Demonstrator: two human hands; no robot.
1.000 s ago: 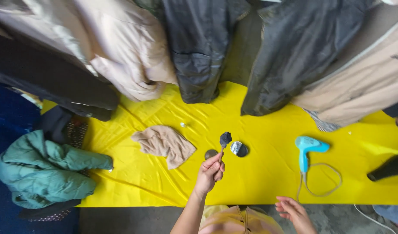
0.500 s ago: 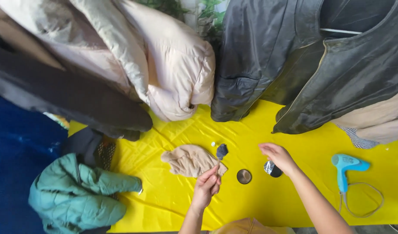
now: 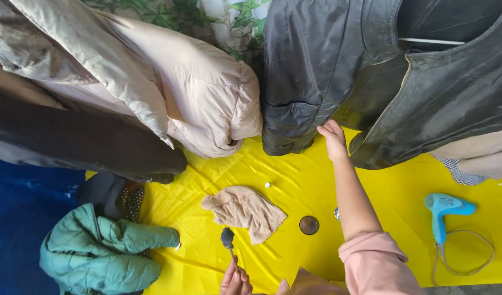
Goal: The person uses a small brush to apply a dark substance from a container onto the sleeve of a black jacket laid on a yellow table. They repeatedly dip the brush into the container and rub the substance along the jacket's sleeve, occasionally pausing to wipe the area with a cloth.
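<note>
Pinching one dark dauber (image 3: 227, 238), left hand (image 3: 235, 281); right hand (image 3: 334, 139) gripping one black jacket (image 3: 338, 71).

Small dark-headed brush (image 3: 227, 239) upright in left grip; black leather jacket (image 3: 327, 76) hanging.

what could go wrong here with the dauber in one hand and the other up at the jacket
The left hand holds the dark-tipped dauber right beside the beige cloth; its tip could smudge the cloth or the yellow sheet. The right hand reaches to the black jacket over the round tin, so the forearm might knock it on the way back.
</note>
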